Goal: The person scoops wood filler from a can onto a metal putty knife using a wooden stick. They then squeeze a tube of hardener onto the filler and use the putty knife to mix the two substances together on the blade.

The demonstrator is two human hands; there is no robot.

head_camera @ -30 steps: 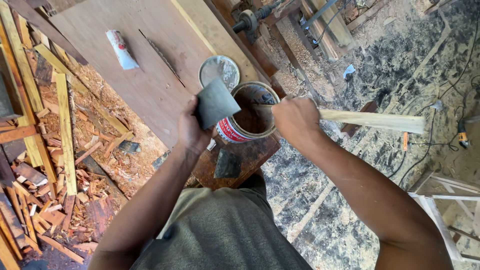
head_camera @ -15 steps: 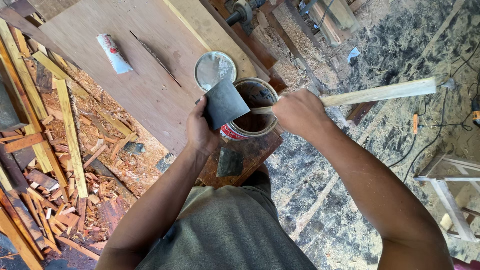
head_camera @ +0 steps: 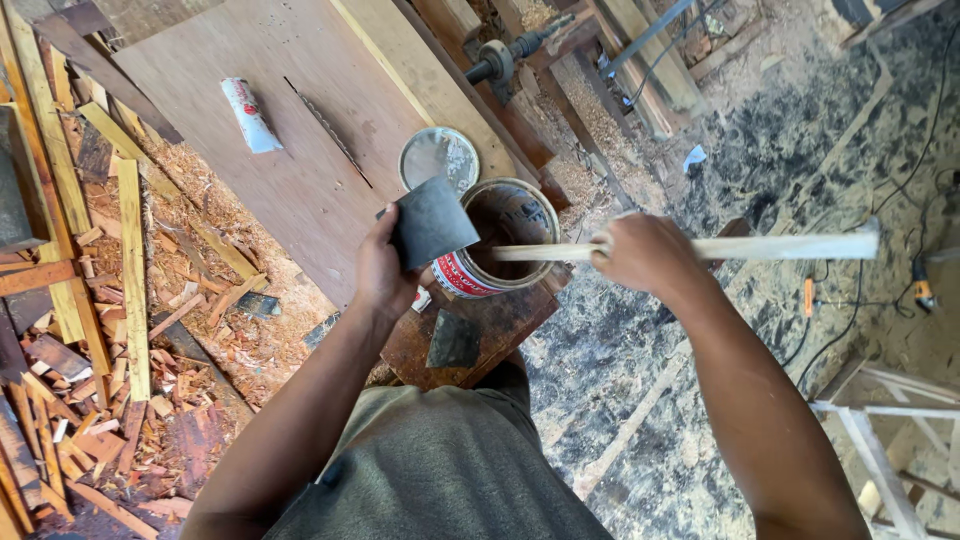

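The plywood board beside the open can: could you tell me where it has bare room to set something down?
The plywood board is bare between the white tube and the round lid. It is crowded around the can, where the left hand holds a dark scraper and the right hand a stick.

The stick point(head_camera: 690, 248) passes through the right hand point(head_camera: 648, 255), its gripped stretch hidden. The scraper point(head_camera: 432, 222) covers part of the can point(head_camera: 505, 240). Both arms leave the bottom edge.
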